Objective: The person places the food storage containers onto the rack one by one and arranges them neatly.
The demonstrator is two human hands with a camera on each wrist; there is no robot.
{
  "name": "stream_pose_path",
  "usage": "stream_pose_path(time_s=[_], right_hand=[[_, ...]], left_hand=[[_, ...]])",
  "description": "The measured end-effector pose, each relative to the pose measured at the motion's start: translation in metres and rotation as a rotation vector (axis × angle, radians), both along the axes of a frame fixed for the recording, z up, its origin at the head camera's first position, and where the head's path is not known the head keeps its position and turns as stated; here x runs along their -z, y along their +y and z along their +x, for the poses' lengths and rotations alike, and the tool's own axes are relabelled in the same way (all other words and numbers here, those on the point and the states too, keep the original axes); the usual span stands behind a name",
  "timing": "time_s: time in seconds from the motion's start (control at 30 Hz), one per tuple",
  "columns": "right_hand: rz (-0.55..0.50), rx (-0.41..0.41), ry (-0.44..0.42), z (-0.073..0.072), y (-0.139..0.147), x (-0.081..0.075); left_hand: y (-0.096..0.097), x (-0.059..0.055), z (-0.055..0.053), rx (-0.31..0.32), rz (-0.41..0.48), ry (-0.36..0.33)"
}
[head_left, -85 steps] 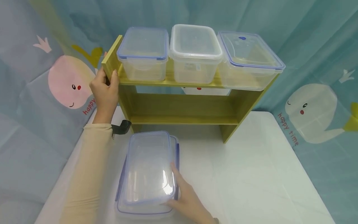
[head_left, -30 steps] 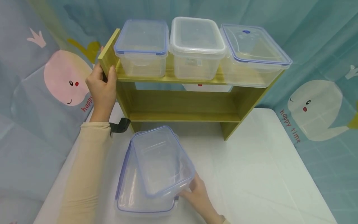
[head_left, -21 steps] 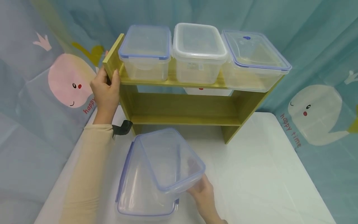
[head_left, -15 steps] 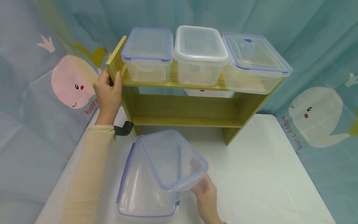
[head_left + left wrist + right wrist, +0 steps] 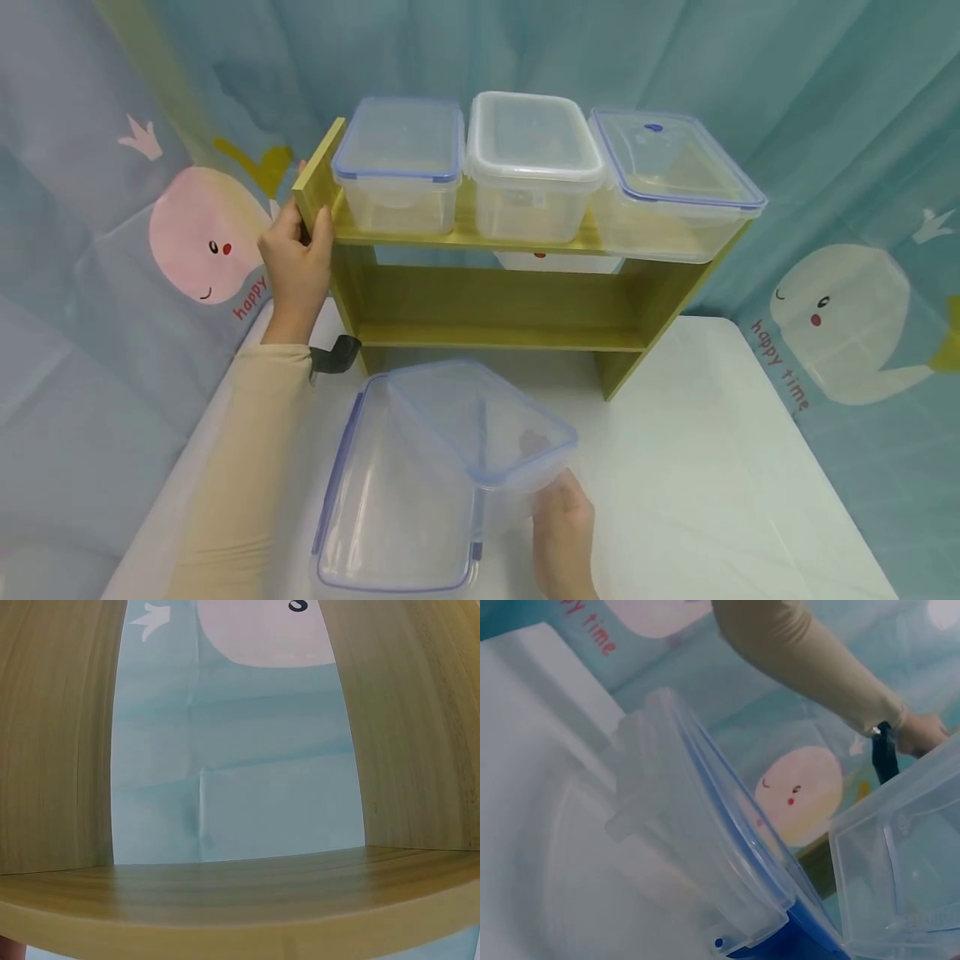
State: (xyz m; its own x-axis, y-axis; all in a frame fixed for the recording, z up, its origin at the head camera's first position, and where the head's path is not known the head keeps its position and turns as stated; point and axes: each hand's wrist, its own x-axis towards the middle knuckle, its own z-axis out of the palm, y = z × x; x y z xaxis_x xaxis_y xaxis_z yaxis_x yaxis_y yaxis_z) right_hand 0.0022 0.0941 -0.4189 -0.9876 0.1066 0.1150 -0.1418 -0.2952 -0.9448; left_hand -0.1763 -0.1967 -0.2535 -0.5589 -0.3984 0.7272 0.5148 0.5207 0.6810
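Observation:
My left hand [image 5: 296, 271] grips the left side panel [image 5: 321, 167] of a small wooden shelf, thumb in front and fingers behind. With my right hand [image 5: 564, 533] I hold a clear plastic food container [image 5: 525, 433] with a blue-edged lid by its near right corner. It is tilted and turned, and it overlaps a larger clear lidded container [image 5: 397, 517] with blue side clips lying on the white table. In the right wrist view the held container [image 5: 900, 870] is at right, beside the larger container [image 5: 682, 840]. Its grasping fingers are mostly hidden or blurred through the plastic.
On the shelf's top board stand a blue-lidded box [image 5: 401, 167], a white-lidded box [image 5: 532, 162] and a wider blue-lidded box [image 5: 667, 183] that overhangs the right end. Below is a lower shelf board [image 5: 495, 336]. A printed curtain [image 5: 832, 108] surrounds the white table [image 5: 712, 467].
My right hand has lifted the smaller container off the larger one, turned and tilted it, and drawn it to the right. The left hand keeps its grip on the shelf panel.

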Motion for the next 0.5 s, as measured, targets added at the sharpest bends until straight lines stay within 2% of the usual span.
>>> stream_pose_path(time_s=[0.1, 0.23, 0.3, 0.4, 0.47, 0.5], right_hand=[[-0.071, 0.004, 0.013, -0.007, 0.002, 0.003], [-0.162, -0.029, 0.029, -0.015, 0.005, 0.008], [-0.178, -0.04, 0.013, -0.018, 0.004, 0.01], [-0.107, -0.029, -0.01, -0.021, 0.003, 0.015], [0.002, -0.017, 0.006, -0.022, 0.001, 0.021], [0.077, -0.011, 0.04, -0.022, 0.0, 0.024]], left_hand=[[0.001, 0.002, -0.006, 0.015, 0.007, -0.018], [0.001, 0.004, -0.015, 0.038, -0.001, -0.026], [0.001, 0.005, -0.02, 0.028, -0.017, -0.025], [0.0, 0.007, -0.026, -0.003, -0.041, -0.024], [-0.001, 0.007, -0.03, -0.011, -0.053, -0.021], [-0.001, 0.006, -0.032, -0.011, -0.057, -0.018]])
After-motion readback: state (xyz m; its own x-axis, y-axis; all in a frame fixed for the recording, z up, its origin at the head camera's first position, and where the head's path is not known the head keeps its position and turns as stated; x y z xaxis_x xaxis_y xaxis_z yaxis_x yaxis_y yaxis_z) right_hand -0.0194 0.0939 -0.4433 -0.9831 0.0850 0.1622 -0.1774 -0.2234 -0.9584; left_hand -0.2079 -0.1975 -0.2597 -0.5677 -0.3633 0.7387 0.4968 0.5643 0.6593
